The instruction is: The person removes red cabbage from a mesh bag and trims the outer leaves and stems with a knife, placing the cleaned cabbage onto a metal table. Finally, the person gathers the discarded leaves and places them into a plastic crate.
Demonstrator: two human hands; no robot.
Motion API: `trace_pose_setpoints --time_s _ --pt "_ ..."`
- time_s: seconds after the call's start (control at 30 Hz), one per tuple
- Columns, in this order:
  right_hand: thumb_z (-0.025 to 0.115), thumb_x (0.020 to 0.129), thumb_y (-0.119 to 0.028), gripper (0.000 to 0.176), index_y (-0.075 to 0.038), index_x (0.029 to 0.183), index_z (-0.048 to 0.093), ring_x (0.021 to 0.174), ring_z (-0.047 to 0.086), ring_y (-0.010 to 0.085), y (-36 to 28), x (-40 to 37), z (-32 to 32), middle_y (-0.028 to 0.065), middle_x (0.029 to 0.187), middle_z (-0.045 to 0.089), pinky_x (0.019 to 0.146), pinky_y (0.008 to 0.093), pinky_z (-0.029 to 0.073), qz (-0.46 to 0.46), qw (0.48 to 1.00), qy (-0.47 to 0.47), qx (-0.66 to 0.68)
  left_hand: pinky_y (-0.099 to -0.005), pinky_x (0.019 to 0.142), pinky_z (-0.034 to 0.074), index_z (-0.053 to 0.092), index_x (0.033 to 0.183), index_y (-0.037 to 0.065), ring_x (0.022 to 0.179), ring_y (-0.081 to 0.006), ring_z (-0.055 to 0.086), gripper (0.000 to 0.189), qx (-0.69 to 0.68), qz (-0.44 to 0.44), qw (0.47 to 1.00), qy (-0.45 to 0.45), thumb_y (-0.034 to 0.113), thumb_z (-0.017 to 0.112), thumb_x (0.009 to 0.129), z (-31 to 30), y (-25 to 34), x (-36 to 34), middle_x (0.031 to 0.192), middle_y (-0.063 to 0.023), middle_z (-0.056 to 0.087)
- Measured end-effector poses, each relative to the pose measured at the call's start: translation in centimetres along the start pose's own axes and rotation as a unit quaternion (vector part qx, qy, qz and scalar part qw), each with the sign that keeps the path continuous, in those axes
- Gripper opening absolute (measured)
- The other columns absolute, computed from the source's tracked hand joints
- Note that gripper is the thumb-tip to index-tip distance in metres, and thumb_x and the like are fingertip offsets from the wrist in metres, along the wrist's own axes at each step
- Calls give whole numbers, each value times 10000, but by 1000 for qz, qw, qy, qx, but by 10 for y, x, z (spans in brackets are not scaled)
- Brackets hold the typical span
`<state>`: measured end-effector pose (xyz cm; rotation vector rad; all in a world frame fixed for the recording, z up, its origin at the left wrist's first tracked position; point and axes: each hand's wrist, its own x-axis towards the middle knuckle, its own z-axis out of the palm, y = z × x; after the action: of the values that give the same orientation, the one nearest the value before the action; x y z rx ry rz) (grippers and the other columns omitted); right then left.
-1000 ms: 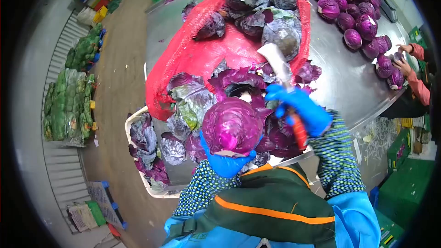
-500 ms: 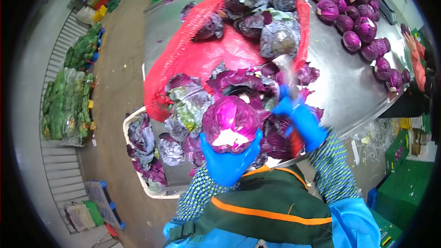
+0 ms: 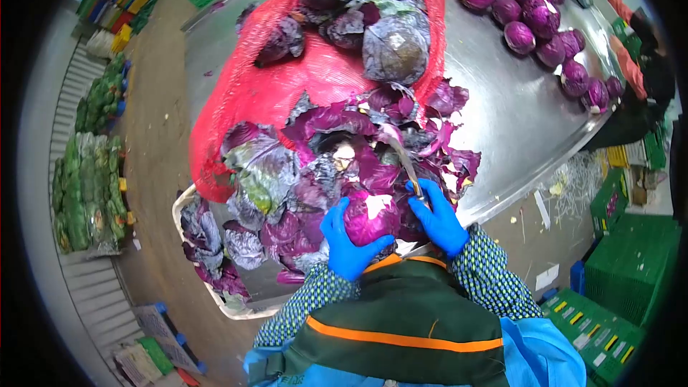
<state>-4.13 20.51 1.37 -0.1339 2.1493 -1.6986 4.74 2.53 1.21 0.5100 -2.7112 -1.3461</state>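
My left hand (image 3: pixel 348 249), in a blue glove, is closed around a trimmed red cabbage (image 3: pixel 365 222), its pale cut stem end facing up. Just right of it, my gloved right hand (image 3: pixel 441 223) grips a knife (image 3: pixel 406 160) whose blade points away from me, up and slightly left. Loose purple outer leaves (image 3: pixel 333 123) lie heaped under and beyond both hands. Behind that heap, a red mesh bag (image 3: pixel 247 86) lies on the metal table (image 3: pixel 494 129), with several untrimmed, dusty-leaved cabbages (image 3: pixel 396 46) on it.
Many trimmed cabbages (image 3: pixel 541 18) are grouped at the table's far right. A white-rimmed tub (image 3: pixel 188 204) with leaves stands at the left edge. Another person's arm (image 3: pixel 628 68) shows at the right. Green crates (image 3: pixel 631 258) are stacked lower right; filled net sacks (image 3: pixel 89 193) stand left.
The cabbage has turned and come lower, its white cut end now upward. My right hand, blurred earlier, has moved left and down beside it with the knife. The whole view has shifted.
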Motion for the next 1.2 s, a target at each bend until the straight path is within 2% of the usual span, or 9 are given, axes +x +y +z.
trace_pose_setpoints --time_s 0.07,0.27,0.4,0.43,0.53,0.57,0.7,0.87,1.2 --pt "560 888 -128 416 -63 1286 455 823 518 167 1 -19 -4 81 919 537 790 291 430 -114 993 3 -24 -476 1047 254 326 1317 50 1215 -376 315 1000 57 52 997 -1 371 856 533 2 -4 0 1268 -215 342" --pt "533 899 -172 409 -179 1305 476 669 553 263 -6 -31 -7 136 761 527 641 330 466 -84 973 -48 -211 -421 978 360 275 1303 -63 1144 -367 416 1090 -106 10 987 -123 357 874 495 -6 3 33 1243 -233 361" --pt "495 912 -245 379 -199 1288 488 773 595 346 13 -14 5 188 864 587 693 408 479 -98 965 -39 -241 -450 979 337 300 1337 3 1142 -357 389 1123 46 86 987 -128 389 882 457 -4 12 24 1220 -203 384" --pt "485 910 -256 374 -181 1276 494 844 594 375 9 0 -2 201 951 608 745 443 475 62 959 -89 -260 -429 1000 327 379 1308 61 1148 -343 378 1049 28 78 988 -132 385 879 445 -5 15 21 1219 -182 365" --pt "475 923 -278 393 -152 1295 476 958 614 305 55 8 -9 221 1084 596 835 377 473 -3 985 -84 -151 -460 1018 299 359 1308 76 1190 -353 331 1057 32 95 987 -123 410 875 448 -7 0 2 1227 -175 364" --pt "482 929 -259 386 -155 1301 475 1007 600 245 31 5 -6 204 1117 593 869 328 458 134 983 -112 -52 -472 1032 280 348 1310 77 1219 -367 297 1063 21 81 991 -105 421 874 452 -7 -3 -2 1240 -179 356" --pt "498 924 -198 365 -182 1289 497 825 633 240 -9 -19 8 158 997 620 743 342 491 -72 995 -37 -60 -444 1042 279 312 1313 35 1230 -352 320 1056 -62 67 987 -131 378 875 488 -9 -17 6 1285 -198 331" --pt "510 908 -249 393 -218 1299 479 784 617 306 -24 -25 3 136 901 618 680 383 495 30 937 -130 -322 -436 1041 279 308 1310 24 1221 -341 338 1052 -17 47 993 -103 373 878 497 0 -8 4 1308 -210 321" --pt "624 849 -317 403 -19 1116 575 726 515 102 20 3 21 57 806 598 669 279 445 141 988 -61 10 -466 1073 229 263 1314 39 1281 -334 305 1059 -190 7 965 -178 260 900 497 -18 -27 4 1374 -203 267"
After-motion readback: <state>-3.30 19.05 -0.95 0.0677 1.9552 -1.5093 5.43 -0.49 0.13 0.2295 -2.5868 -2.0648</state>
